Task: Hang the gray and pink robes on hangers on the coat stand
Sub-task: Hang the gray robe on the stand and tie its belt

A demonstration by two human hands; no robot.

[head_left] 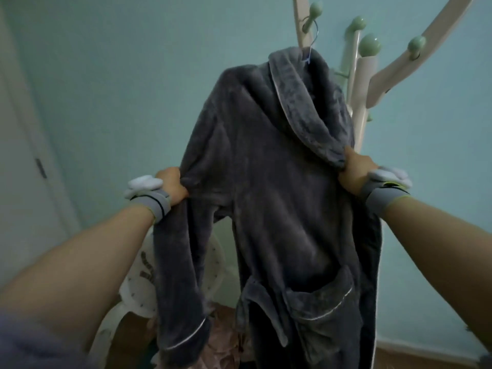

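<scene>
Gray robe (269, 166) is on its hanger; the wire hook (312, 35) sits over a green peg on the coat stand (359, 83), far right. My left hand (173, 189) is closed on the shoulder seam, my right hand (355, 174) pinches the collar edge. Looks like final straightening. Pink fabric (221, 339), likely the pink robe, lies low near me, not yet hung.

In front of me a pale blue-green wall (133, 75) fills the room in dim, even light, a white door (16, 161) left of it and brown floor (415, 359) along its lower right.
</scene>
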